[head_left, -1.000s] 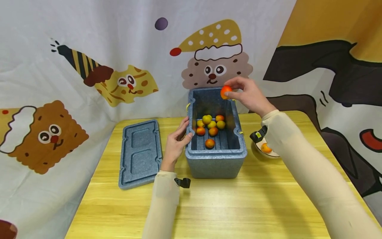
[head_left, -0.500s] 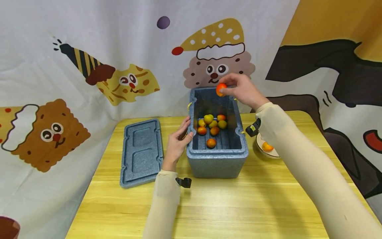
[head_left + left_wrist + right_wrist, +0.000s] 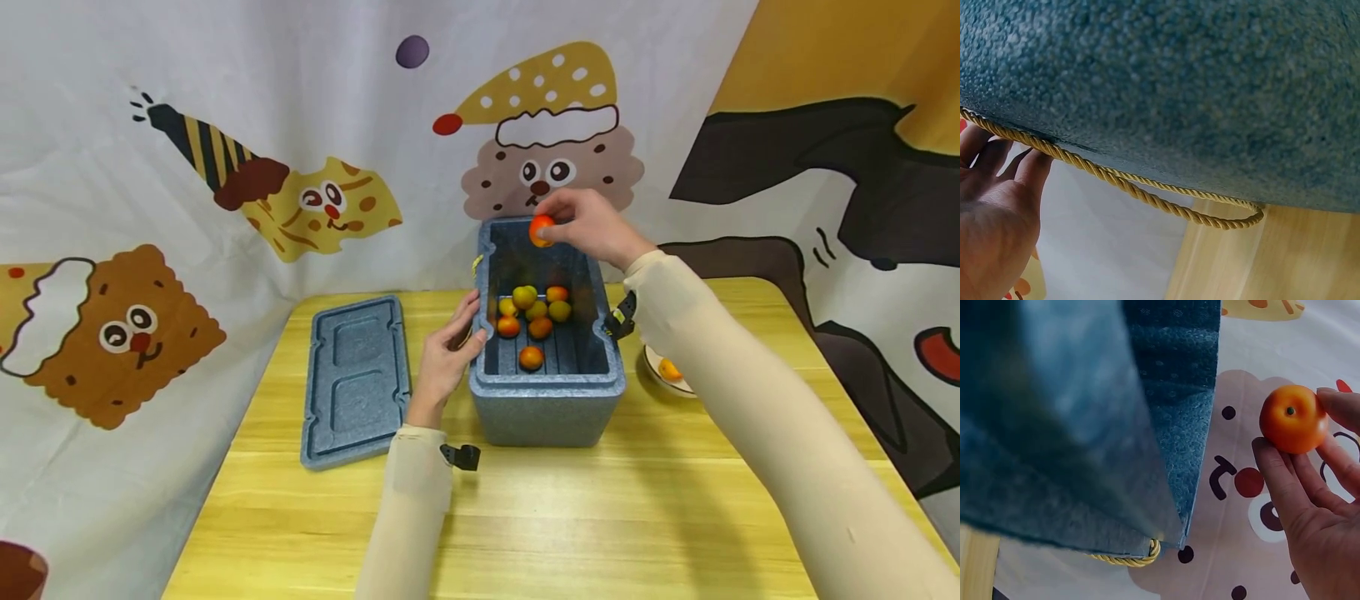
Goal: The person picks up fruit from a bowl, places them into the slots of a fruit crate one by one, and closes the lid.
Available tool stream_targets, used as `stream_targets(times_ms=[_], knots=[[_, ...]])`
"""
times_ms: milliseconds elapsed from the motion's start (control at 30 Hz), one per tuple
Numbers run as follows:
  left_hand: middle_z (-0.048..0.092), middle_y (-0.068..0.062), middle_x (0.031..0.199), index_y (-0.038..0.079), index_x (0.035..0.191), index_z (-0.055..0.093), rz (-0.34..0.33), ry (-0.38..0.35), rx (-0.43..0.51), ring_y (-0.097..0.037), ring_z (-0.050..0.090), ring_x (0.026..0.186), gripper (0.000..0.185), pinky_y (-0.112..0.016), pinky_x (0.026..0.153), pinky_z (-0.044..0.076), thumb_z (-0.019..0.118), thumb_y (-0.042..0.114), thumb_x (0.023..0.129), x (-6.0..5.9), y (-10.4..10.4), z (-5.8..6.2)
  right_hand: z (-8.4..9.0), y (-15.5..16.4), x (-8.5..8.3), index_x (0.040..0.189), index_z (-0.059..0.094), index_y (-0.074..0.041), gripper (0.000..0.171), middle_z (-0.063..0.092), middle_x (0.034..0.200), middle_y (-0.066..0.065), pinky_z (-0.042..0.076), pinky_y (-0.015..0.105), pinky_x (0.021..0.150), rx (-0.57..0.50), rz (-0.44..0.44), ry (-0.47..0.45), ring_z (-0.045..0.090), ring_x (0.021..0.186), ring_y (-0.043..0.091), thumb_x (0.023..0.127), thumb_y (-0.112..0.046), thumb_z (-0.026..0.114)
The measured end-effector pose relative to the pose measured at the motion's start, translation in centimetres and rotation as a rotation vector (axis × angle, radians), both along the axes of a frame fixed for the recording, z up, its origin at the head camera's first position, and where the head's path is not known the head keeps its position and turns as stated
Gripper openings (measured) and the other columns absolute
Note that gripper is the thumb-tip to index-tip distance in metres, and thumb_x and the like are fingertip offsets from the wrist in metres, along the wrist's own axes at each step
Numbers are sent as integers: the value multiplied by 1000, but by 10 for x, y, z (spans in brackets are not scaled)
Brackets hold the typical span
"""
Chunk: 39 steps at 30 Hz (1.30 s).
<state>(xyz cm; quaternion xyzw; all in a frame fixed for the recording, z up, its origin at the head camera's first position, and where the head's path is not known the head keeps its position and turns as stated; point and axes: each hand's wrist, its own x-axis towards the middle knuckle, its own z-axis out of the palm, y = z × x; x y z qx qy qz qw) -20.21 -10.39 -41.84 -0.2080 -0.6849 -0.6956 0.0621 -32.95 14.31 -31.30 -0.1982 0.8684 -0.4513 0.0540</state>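
My right hand (image 3: 592,225) pinches a small round orange-red fruit (image 3: 1292,419) between thumb and fingertips, above the far end of a grey-blue foam box (image 3: 547,417). In the right wrist view the fruit shows a dimple with a small green stem mark. My left hand (image 3: 442,367) rests against the box's left side, thumb at the rim and fingers along the outer wall. The left wrist view shows those fingertips at the wall beside a yellow cord handle (image 3: 1147,195). Inside the box lie several yellow and orange-red fruits (image 3: 532,358), clustered mostly toward the middle.
Left of the box lies its grey-blue lid (image 3: 356,379) on the wooden table (image 3: 525,525). On the right, partly hidden by my right forearm, a shallow pale bowl (image 3: 654,377) holds an orange fruit (image 3: 670,369). A printed cloth (image 3: 315,75) hangs close behind.
My right hand has moved left with the fruit, from the box's far right corner to over its opening. The left hand keeps its place on the box.
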Motion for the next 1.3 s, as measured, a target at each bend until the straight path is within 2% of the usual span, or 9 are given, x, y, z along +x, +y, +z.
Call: stream_targets(times_ms=[300,633,900,1300], knots=[[33,-28,150,-18,137,42,-11,-9,9,-34,28,142,46,-35,111,30,56,-10,95,-1,-1,1,-1,-1,-5,121,63,0,30,61,120,14,46,45,93,56,9,4,57,107,28,93,-9,66],[32,-28,151,-17,138,41,-14,-14,15,-33,27,142,46,-35,111,29,55,-10,95,0,-2,0,0,1,-7,124,62,-2,32,61,121,14,46,46,93,105,-11,7,56,108,29,94,-12,66],[31,-29,151,-19,138,40,-22,-6,30,-35,26,142,46,-37,112,28,53,-13,94,-1,0,0,-1,4,-9,129,58,0,39,56,131,18,39,50,103,110,-35,10,50,121,35,94,-13,67],[31,-29,151,-18,138,40,-20,0,21,-36,26,143,46,-36,112,28,53,-12,95,0,0,1,5,5,-4,128,59,-1,37,57,129,19,41,49,100,77,-30,4,52,118,31,96,-18,65]])
